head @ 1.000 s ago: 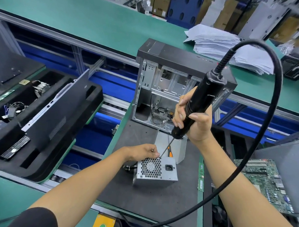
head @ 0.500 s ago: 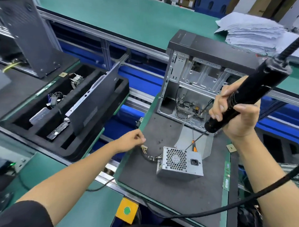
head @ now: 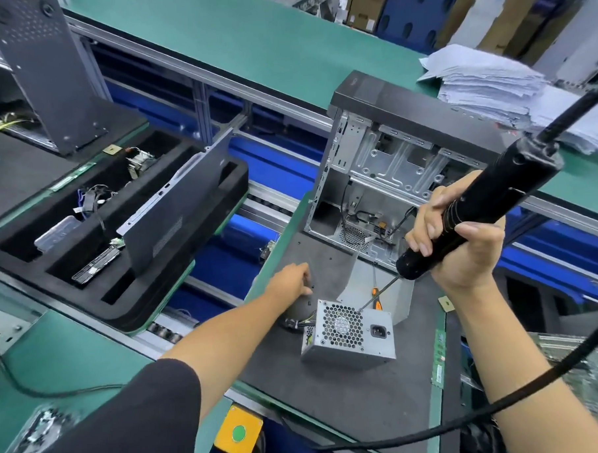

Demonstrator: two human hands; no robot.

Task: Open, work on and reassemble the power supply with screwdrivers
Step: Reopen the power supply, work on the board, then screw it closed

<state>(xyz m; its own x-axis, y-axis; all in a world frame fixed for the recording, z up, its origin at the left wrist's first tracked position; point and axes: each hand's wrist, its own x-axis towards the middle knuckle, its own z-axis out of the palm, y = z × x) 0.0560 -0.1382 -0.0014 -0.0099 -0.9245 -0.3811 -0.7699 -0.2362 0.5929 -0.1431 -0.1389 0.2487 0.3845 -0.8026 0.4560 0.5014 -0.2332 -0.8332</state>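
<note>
The silver power supply (head: 350, 333) lies on a grey mat (head: 332, 396), fan grille facing me, its cables (head: 296, 324) trailing to its left. My right hand (head: 463, 250) grips a black corded electric screwdriver (head: 475, 211), whose bit slants down to the supply's top rear edge. An orange-handled screwdriver (head: 376, 296) lies just behind the supply. My left hand (head: 289, 279) hovers low over the mat to the supply's upper left, beside a few small dark screws (head: 310, 288); its fingertips are blurred and point downward.
An open computer case (head: 391, 174) stands behind the supply. A black foam tray (head: 129, 302) with a side panel and parts sits to the left. Papers (head: 490, 84) are stacked at the back right. A motherboard (head: 592, 381) lies right, a yellow button box (head: 238, 434) near me.
My left hand left the top of the power supply and swung left to the mat by the loose screws. The camera view shifted left; my right hand keeps the screwdriver over the supply.
</note>
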